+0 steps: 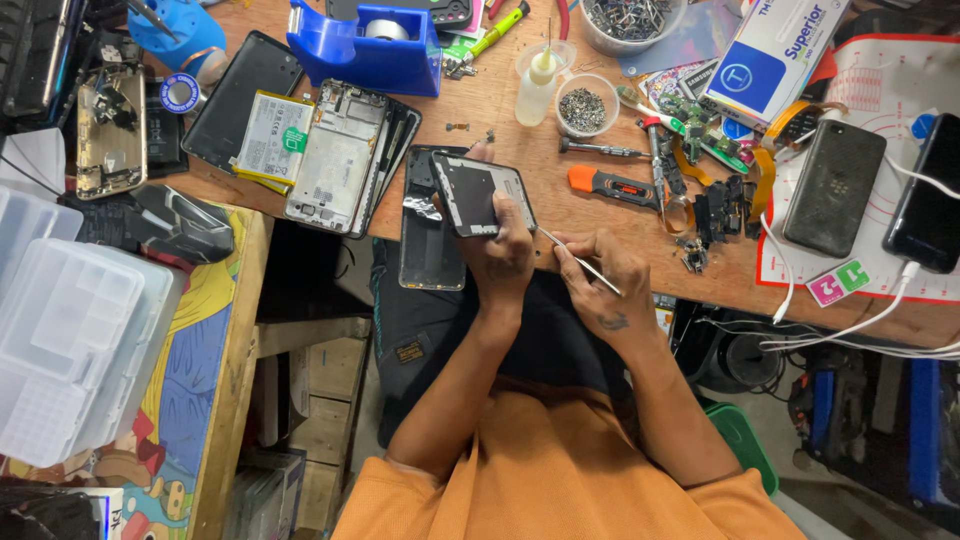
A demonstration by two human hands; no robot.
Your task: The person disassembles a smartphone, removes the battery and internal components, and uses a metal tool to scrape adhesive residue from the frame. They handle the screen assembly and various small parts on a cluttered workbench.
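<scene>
My left hand [503,255] grips an opened phone frame [480,193], held tilted above the front edge of the wooden workbench [560,215]. My right hand [600,275] pinches thin metal tweezers [578,261], their tip pointing at the lower right edge of the phone frame. A black phone panel [428,235] lies flat on the bench just left of the held frame, partly under it.
An orange-handled tool [612,186] and small dishes of screws [585,105] sit behind my hands. Loose circuit parts [715,205], two phones on a mat [835,185], a blue tape dispenser [370,50], several disassembled phones [335,155] and clear plastic boxes [70,340] surround the spot.
</scene>
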